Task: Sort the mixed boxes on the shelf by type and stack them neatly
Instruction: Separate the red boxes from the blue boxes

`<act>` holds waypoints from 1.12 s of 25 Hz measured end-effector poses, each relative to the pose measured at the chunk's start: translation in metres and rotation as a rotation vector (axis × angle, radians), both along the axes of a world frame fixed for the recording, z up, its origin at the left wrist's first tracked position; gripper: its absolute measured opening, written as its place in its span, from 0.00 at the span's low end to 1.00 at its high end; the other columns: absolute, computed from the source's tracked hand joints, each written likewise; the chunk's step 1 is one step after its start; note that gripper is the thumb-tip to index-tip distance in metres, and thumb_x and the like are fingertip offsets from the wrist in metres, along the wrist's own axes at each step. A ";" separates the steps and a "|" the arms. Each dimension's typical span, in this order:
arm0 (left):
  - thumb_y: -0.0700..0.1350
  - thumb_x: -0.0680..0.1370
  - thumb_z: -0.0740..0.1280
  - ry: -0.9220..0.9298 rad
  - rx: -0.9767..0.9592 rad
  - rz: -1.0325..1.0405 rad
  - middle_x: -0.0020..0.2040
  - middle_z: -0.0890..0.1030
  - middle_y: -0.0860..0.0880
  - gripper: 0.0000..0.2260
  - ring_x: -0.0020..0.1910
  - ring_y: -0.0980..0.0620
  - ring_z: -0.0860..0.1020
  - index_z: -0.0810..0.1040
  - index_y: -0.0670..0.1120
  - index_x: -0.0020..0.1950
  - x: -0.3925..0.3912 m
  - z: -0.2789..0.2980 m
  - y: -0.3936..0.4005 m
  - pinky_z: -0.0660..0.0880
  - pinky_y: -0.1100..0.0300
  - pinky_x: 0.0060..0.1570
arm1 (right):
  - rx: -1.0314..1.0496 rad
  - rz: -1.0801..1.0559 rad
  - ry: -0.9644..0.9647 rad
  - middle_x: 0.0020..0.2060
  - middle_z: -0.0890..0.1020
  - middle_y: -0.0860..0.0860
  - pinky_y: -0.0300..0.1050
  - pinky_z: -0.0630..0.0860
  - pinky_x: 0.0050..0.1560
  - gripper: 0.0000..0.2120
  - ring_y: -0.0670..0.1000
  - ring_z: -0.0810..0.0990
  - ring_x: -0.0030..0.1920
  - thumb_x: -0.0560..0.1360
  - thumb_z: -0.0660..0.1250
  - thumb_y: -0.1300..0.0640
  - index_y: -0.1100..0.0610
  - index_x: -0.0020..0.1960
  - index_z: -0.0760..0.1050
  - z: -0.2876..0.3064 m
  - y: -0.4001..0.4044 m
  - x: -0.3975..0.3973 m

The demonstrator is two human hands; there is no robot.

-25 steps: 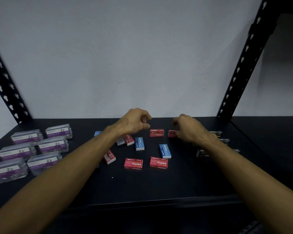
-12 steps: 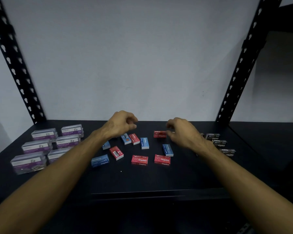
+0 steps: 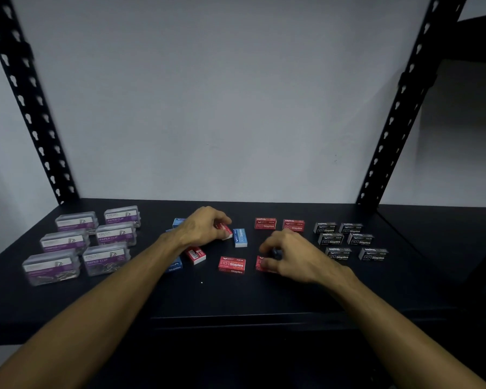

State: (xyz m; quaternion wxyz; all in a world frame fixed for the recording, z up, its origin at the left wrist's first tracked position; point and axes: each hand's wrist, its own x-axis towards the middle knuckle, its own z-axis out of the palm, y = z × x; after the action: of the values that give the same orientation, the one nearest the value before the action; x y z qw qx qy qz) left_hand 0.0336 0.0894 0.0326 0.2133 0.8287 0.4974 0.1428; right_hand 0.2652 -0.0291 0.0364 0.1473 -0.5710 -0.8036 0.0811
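Observation:
Small staple boxes lie mixed on the black shelf (image 3: 236,299). My left hand (image 3: 202,228) curls its fingers round a red staple box (image 3: 225,230), next to a blue staple box (image 3: 240,237). My right hand (image 3: 292,256) reaches down with curled fingers and pinches another blue staple box (image 3: 276,252), mostly hidden, just above a red box (image 3: 261,264). More red boxes lie at the back (image 3: 265,223) (image 3: 293,225), in front (image 3: 232,264) and under my left wrist (image 3: 195,254). Other blue boxes (image 3: 177,221) (image 3: 176,265) are partly hidden by my left arm.
Several clear paper clip boxes (image 3: 115,234) with purple labels sit in rows at the left. Several black staple boxes (image 3: 348,238) are grouped at the right. Black perforated uprights (image 3: 31,102) (image 3: 399,102) flank the shelf against a white wall.
Both hands have come down from above the boxes. The left now holds a red box and the right has moved nearer and closed on a blue box. The camera view shifted.

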 end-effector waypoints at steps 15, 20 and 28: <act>0.52 0.69 0.78 0.065 0.025 -0.022 0.60 0.70 0.51 0.22 0.59 0.50 0.73 0.79 0.55 0.61 0.001 0.001 -0.006 0.75 0.50 0.59 | -0.088 -0.013 -0.003 0.50 0.77 0.40 0.47 0.71 0.56 0.16 0.45 0.67 0.54 0.71 0.73 0.44 0.45 0.57 0.78 -0.010 -0.002 0.004; 0.51 0.69 0.78 0.028 0.027 -0.049 0.55 0.75 0.55 0.14 0.57 0.53 0.74 0.78 0.57 0.51 -0.002 -0.002 -0.013 0.74 0.52 0.57 | -0.111 -0.030 0.049 0.46 0.75 0.42 0.45 0.72 0.52 0.16 0.46 0.69 0.52 0.69 0.76 0.46 0.44 0.54 0.76 -0.005 -0.010 -0.001; 0.46 0.72 0.76 -0.045 0.014 -0.072 0.52 0.81 0.58 0.11 0.52 0.58 0.78 0.82 0.54 0.54 -0.012 0.001 -0.019 0.76 0.56 0.56 | -0.112 -0.033 0.121 0.42 0.77 0.45 0.41 0.71 0.43 0.14 0.46 0.73 0.45 0.68 0.78 0.48 0.46 0.50 0.77 -0.005 -0.014 -0.005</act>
State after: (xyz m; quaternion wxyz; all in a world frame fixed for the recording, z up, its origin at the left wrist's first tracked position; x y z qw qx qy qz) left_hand 0.0213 0.0709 0.0337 0.2236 0.8441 0.4613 0.1569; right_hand 0.2603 -0.0429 0.0316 0.1644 -0.5857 -0.7778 0.1579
